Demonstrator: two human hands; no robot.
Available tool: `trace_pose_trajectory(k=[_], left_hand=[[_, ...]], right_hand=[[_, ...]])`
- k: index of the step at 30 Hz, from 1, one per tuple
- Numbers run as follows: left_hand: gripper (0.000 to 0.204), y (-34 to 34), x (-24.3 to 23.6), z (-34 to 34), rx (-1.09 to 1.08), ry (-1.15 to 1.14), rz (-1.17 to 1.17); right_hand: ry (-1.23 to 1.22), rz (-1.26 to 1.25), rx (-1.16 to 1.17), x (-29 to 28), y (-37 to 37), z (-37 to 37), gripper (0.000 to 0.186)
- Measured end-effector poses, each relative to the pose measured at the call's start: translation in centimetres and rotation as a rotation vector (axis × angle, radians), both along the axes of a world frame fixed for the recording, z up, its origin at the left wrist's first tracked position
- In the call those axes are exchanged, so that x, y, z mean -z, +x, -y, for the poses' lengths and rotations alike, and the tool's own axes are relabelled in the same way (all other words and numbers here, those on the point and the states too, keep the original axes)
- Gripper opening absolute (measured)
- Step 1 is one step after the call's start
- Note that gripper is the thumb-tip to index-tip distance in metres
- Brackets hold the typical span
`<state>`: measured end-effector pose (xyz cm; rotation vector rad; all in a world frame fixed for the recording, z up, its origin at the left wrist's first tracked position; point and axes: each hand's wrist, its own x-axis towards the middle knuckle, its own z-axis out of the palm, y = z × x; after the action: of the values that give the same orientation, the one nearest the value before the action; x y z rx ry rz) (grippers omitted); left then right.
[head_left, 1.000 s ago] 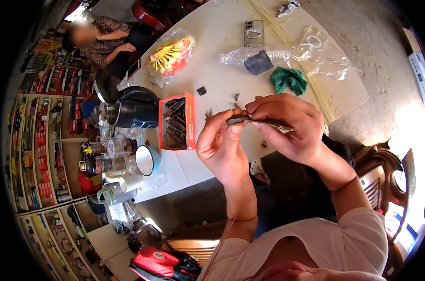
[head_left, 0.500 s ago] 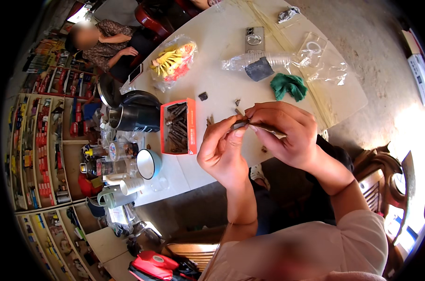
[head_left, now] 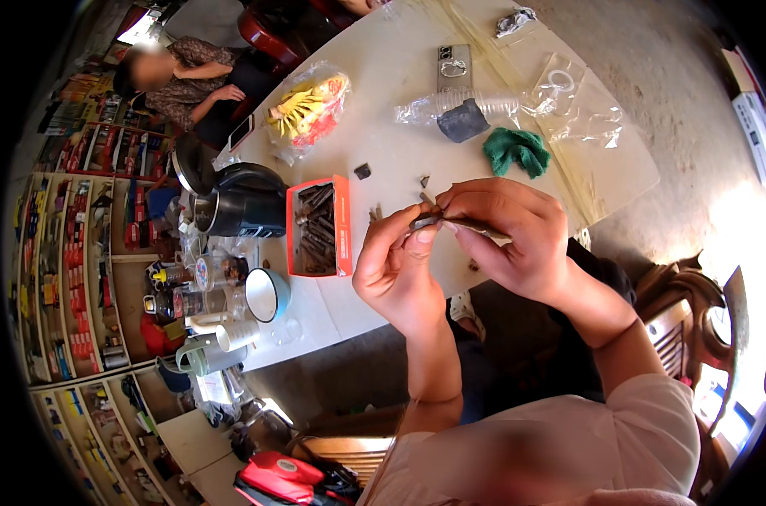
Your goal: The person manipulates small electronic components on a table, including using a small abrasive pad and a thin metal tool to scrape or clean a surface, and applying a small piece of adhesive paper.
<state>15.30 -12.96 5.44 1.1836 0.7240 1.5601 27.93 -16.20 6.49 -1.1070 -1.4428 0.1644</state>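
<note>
My left hand (head_left: 400, 261) pinches a small dark metal piece (head_left: 426, 220) between thumb and fingertips. Against it meets my right hand (head_left: 513, 232), its fingers closed on a thin dark strip (head_left: 482, 228) that runs back under the palm. Both hands are held up over the table's near edge, fingertips touching or nearly so. To the left of them is an orange-red open box (head_left: 343, 228) filled with several dark, slim metal pieces (head_left: 319, 240). Small dark scraps (head_left: 362, 171) lie beyond the hands. A dark grey sheet (head_left: 463, 121) and a crumpled green cloth (head_left: 516, 152) rest farther off.
On the table's left stand a black kettle (head_left: 246, 202), a white-lined bowl (head_left: 267, 295) and several cups. Bagged bananas (head_left: 303, 110), a phone (head_left: 454, 69) and clear plastic packaging (head_left: 581, 114) lie farther back. A seated person (head_left: 193, 80) is at far left, near stocked shelves (head_left: 79, 270).
The view has shifted slightly, moving the table's things a little leftward. My hands keep their pinch at the same spot; the dark piece in the left fingers looks slightly turned.
</note>
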Motion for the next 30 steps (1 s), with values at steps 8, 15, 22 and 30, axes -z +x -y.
trace_pose_trajectory(k=[8,15,22,30], left_hand=[[0.022,0.3,0.5,-0.1,0.034,-0.068,0.049],[0.022,-0.2,-0.4,0.2,0.052,-0.029,0.071],[0.020,0.2,-0.1,0.4,0.109,0.003,0.019],[0.021,0.2,-0.7,0.6,0.122,0.066,-0.026]], right_hand=[[-0.026,0.018,0.008,0.4,0.5,0.1,0.019],[-0.002,-0.074,-0.040,-0.3,-0.3,0.2,0.022],[-0.030,-0.069,-0.029,-0.8,0.0,0.5,0.015],[-0.017,-0.012,0.007,-0.8,0.0,0.6,0.016]])
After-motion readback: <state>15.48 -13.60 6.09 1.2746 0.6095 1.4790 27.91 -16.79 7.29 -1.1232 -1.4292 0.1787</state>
